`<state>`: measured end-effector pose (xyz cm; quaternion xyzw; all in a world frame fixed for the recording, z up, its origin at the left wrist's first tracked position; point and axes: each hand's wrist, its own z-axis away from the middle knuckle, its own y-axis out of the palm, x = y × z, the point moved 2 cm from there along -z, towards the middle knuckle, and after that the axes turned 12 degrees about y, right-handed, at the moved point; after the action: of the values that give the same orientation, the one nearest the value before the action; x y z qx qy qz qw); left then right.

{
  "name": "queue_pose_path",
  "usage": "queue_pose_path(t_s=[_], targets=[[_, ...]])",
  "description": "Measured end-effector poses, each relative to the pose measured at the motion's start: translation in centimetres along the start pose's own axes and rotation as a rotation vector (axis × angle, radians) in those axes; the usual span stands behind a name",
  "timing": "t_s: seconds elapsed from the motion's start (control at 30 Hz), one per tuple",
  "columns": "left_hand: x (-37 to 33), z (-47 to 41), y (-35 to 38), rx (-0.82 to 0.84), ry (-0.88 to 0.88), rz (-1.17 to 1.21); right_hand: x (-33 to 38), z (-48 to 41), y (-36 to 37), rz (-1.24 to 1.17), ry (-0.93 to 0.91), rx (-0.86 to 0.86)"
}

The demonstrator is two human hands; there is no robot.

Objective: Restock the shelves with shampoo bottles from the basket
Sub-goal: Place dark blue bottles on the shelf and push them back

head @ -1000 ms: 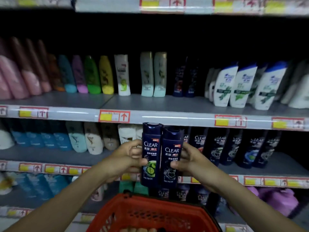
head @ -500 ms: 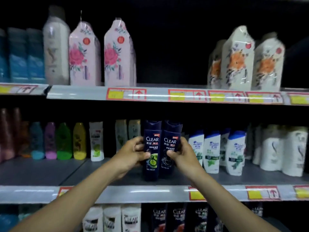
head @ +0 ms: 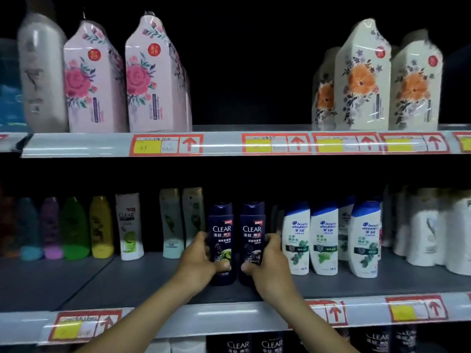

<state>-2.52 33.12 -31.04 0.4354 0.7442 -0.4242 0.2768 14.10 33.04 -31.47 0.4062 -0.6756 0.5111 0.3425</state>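
The left hand holds the left dark bottle low on its side, thumb across the front and fingers curled behind. The right hand holds the right dark bottle the same way from the other side. Both bottles stand upright, side by side and close together, on the middle shelf. Their bottoms look to be on the shelf or very nearly there; the hands hide the spot.

These bottles are hard plastic, smooth and a bit slippery. They are tall and thin, so they could tip over if pushed near the top. They look small and full, so not too heavy for one hand each. Holding them low around the belly, as now, is a good place.

Both arms reach forward and up from below, wrists straight, elbows out of view.

To the right, just beside the right hand, stand white bottles with blue caps. To the left stand pale bottles. The gap between them is tight, so a bump could knock a neighbour down.
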Motion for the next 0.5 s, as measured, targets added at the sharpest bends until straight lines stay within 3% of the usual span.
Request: queue_pose_path(t_s=[0.17,0.5], targets=[[1.0,-1.6,-0.1,-0.099,-0.042,-0.155,0.4,-1.9,1.0,0.121,0.107,-0.117],[1.4,-4.1,1.4,-0.036,-0.054,-0.232,-0.1,-4.8,2.1,0.218,0.152,-0.163]])
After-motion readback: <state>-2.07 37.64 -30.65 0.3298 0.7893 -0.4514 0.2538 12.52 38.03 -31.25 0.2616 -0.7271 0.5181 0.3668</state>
